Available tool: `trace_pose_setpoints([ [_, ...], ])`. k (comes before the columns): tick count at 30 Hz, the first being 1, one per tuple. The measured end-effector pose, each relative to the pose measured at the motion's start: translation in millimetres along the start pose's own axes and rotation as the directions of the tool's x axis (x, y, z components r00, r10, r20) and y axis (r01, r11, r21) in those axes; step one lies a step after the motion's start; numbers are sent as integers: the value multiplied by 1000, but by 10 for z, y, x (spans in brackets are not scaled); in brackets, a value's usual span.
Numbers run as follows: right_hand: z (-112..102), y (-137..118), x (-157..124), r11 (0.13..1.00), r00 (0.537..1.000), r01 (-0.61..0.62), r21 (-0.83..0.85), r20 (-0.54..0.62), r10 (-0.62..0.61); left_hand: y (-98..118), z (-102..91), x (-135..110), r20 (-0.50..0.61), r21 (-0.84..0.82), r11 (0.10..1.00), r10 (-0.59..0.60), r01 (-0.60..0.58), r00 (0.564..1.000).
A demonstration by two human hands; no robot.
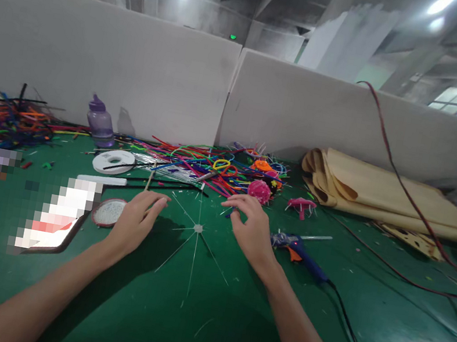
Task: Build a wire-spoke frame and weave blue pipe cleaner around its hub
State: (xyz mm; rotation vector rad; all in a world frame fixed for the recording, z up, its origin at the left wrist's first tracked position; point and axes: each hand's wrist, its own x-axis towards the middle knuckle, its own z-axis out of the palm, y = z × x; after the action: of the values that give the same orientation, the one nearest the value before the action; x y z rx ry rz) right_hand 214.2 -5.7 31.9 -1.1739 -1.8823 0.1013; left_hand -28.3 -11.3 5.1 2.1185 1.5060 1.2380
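Arranging the spoked star (198, 228), my left grip (136, 218) seemingly pinches a stick (150, 177); my right grip (253, 232), unclear, needs delicacy.

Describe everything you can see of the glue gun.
The glue gun lies on its side on the green table, right of the right hand; whether they touch is unclear. Its blue, plastic-looking body has an orange trigger, small red light and protruding translucent stick. A black cord trails from its handle.
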Motion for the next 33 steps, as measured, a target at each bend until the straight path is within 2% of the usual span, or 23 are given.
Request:
trace_pose_setpoints([
  [5, -30, -59, 0, 1000, 995, -2, 15, -96, 4, -3, 23, -4, 100, 31, 999, -31, 28, 994],
  [7, -60, -96, -5, 999, 997, -1, 52, -73, 5, 12, 22, -2, 140, 26, 1000, 1, -4, 990],
  [9, -93, -124, -15, 997, 996, 4, 80, 87, -11, 35, 18, 1, 191, 6, 999, 38, -39, 981],
  [10, -107, -130, -22, 997, 979, 6, 81, 201, -22, 47, 16, 3, 227, -8, 999, 51, -51, 973],
  [12, -129, -123, -37, 998, 915, 9, 64, 402, -34, 69, 13, 6, 298, -51, 997, 69, -56, 952],
  [14, -140, -98, -49, 999, 865, 3, 49, 501, -27, 80, 14, 6, 355, -91, 995, 81, -51, 931],
  [17, -131, -57, -52, 999, 833, 5, 47, 553, -30, 84, 18, 1, 398, -129, 991, 93, -45, 913],
  [19, -107, -39, -45, 998, 837, 52, 32, 544, -61, 90, 18, -9, 411, -149, 988, 107, -49, 905],
  [23, -38, -7, -39, 986, 889, 161, -49, 441, -123, 124, 14, -38, 446, -178, 983, 117, -40, 887],
  [29, -40, 24, -44, 984, 916, 174, -28, 372, -151, 147, 17, -61, 464, -142, 987, 127, -68, 876],
  [31, -79, 13, -2, 983, 942, 185, -8, 285, -176, 140, 4, -68, 432, -117, 989, 135, -93, 892],
  [33, -120, -30, 41, 976, 964, 220, 8, 149, -218, 129, -22, -78, 316, -81, 988, 154, -135, 936],
])
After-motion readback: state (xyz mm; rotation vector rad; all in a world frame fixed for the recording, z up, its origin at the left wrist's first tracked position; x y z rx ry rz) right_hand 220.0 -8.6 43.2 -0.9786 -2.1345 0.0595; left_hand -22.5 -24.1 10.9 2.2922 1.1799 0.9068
